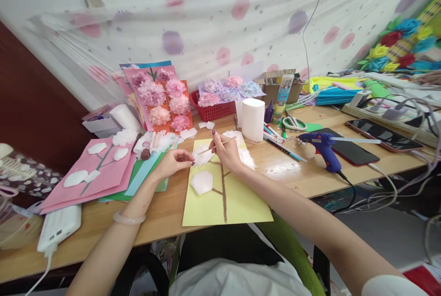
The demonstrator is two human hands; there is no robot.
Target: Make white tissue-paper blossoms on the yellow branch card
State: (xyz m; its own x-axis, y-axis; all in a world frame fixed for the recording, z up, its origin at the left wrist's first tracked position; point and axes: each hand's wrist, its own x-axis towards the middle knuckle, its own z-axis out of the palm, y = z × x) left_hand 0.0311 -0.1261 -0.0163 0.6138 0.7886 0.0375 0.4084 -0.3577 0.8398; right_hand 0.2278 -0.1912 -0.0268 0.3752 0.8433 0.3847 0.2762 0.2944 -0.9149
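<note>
Head view: left hand (177, 160), angled inward, pinches white tissue (203, 160); right hand (227, 153) grips stick (206, 151).

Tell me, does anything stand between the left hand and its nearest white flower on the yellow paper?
Nothing visible does. The left hand appears to touch the white flower; the thin stick in the right hand points in from the opposite side.

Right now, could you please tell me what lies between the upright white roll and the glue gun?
In the head view, several pens lie between the upright roll and glue gun; scissors lie farther back.
</note>
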